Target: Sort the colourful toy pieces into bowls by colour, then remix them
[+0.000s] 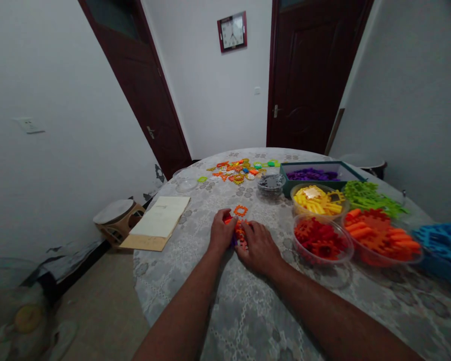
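Between my two hands, low over the table, is a cluster of orange toothed plastic pieces (241, 231), with a bit of purple at its lower left. My left hand (221, 232) curls round the left side of the cluster. On the other side, my right hand (260, 247) is bent with its fingertips pressing the pieces. Fingers cover much of the cluster, so how the parts join is unclear. Just beyond it lies a loose orange toothed ring (236, 212), untouched.
To my right stand tubs of yellow (311, 199), red (319, 240) and orange pieces (383, 235), plus green (374, 197) and blue ones (441, 243). A green-edged box (285, 186) holds purple pieces. Mixed pieces (238, 171) lie at the back. A notebook (161, 216) overhangs the left edge.
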A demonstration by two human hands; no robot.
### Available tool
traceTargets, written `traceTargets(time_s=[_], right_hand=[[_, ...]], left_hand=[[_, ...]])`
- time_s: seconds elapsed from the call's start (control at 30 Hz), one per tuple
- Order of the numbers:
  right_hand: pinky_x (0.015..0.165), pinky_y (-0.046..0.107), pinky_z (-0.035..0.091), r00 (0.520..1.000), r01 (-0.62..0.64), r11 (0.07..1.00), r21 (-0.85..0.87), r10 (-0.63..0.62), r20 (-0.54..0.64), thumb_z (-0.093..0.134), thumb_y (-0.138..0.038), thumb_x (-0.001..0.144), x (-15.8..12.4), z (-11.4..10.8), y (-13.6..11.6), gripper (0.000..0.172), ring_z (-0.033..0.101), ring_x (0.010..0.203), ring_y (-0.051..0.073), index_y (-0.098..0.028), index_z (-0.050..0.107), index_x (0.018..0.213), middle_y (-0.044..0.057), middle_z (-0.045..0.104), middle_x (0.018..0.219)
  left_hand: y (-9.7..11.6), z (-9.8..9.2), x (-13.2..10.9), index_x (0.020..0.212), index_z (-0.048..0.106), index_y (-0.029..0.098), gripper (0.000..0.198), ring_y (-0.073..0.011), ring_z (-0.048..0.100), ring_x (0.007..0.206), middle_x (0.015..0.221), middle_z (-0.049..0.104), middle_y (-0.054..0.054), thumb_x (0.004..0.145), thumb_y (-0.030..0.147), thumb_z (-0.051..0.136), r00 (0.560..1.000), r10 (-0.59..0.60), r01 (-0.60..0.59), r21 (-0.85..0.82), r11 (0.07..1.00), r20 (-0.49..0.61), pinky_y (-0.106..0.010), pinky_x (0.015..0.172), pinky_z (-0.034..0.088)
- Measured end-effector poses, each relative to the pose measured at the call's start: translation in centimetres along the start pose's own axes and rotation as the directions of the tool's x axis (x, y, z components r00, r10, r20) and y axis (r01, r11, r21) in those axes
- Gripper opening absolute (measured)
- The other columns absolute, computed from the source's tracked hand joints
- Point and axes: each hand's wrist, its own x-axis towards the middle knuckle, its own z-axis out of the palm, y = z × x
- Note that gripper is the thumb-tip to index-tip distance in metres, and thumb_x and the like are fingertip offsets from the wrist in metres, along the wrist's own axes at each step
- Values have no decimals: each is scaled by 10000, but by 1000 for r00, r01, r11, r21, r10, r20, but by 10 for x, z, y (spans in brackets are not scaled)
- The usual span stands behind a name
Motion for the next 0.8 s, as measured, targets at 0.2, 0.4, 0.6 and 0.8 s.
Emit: traceTargets(time_s=[0.2, 0.4, 0.6, 0.8], right_hand=[[1143, 468, 410, 1000, -7, 997, 73, 6, 12, 651, -235, 867, 3, -9, -4, 518, 536, 1204, 310, -156, 574, 1373, 156, 616, 1277], [1063, 443, 458, 999, -43, 992, 121, 44, -8, 599, -140, 882, 1, -12, -3, 376, 537, 1112, 291, -133, 627, 1258, 153, 618, 1212], [1082, 472, 480, 981, -80, 952, 295, 128, -147, 564, -100, 890, 5, 0, 5, 396, 549, 1187, 287, -177, 636, 1273, 151, 618, 1271], [1104, 433, 515, 971, -55, 922, 382, 138, -194, 497, -36, 828, 9, 1, 13, 523, 587, 1230, 242, -175, 639, 1312, 139, 619, 1307]], left_hand=[[24, 17, -18, 1060, 751, 180, 218, -277, 717, 1022, 1085, 771, -135, 892, 305, 691, 992, -128, 128, -23, 991, 0, -433, 992, 514], [46, 22, -36, 1039, 761, 179, 243, -276, 717, 1036, 1075, 781, -126, 867, 342, 705, 994, -108, 109, -49, 993, 17, -418, 1014, 508], [50, 20, -45, 1057, 757, 185, 300, -272, 711, 1038, 1096, 778, -119, 870, 414, 709, 993, -115, 115, -46, 992, 8, -420, 1012, 505], [37, 22, -44, 1073, 750, 203, 308, -254, 708, 1012, 1074, 772, -104, 879, 441, 738, 994, -102, 109, -151, 983, 49, -412, 1000, 515]])
